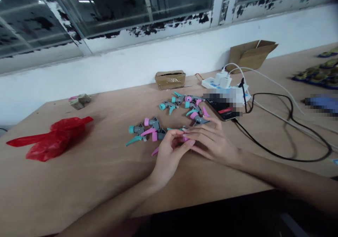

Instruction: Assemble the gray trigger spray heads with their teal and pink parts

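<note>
My left hand (169, 152) is closed, its thumb and fingers pinching a small pink piece (185, 138), most of which the fingers hide. Reaching in from the other side, my right hand (213, 142) closes its fingertips on the same piece. It looks like part of a trigger spray head, of which several lie around my hands. To the left are a grey and teal spray head (137, 130) and a grey and pink spray head (153, 123). Beyond my fingers lie more, including a teal-nozzled spray head (168, 106) and a pink-nozzled one (198, 118).
A crumpled red plastic bag (58, 138) lies at the left, with a small bundle (79, 101) behind it. A small cardboard box (170, 79), a power strip (210, 83) and an open carton (250, 56) stand near the wall. A phone (223, 108) trails a black cable (264, 149) rightward.
</note>
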Tool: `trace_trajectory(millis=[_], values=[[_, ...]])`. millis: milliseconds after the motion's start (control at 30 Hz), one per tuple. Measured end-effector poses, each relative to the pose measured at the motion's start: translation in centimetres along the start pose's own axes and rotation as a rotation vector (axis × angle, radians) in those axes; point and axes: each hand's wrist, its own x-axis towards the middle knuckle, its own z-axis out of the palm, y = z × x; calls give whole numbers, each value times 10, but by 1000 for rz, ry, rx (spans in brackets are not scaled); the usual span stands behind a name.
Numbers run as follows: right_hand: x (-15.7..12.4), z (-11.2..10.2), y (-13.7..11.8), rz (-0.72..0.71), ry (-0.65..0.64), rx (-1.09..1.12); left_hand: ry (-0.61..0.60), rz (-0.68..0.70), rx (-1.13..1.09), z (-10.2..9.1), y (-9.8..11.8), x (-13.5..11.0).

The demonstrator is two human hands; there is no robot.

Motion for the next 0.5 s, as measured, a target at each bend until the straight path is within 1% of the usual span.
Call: trace_trajectory(millis=[67,100,200,233,300,367,433,500], values=[[-6,-11,6,3,-25,4,-50,99,132,2,4,-3],[-10,-17,9,10,-36,2,-76,181,238,1,5,-5],[-26,-30,16,87,-34,-21,-204,471,647,-3,2,-11],[-32,-31,17,131,-21,-27,-257,535,775,-4,-1,-12],[-43,-31,18,235,-8,-29,-352,573,963,-7,-8,-12],[-49,-28,17,322,-39,5,-397,557,1075,-12,-16,-7],[-51,-26,16,360,-82,62,-393,544,1150,-19,-22,0],[-48,-25,14,370,-105,109,-338,531,1188,-28,-25,7]])
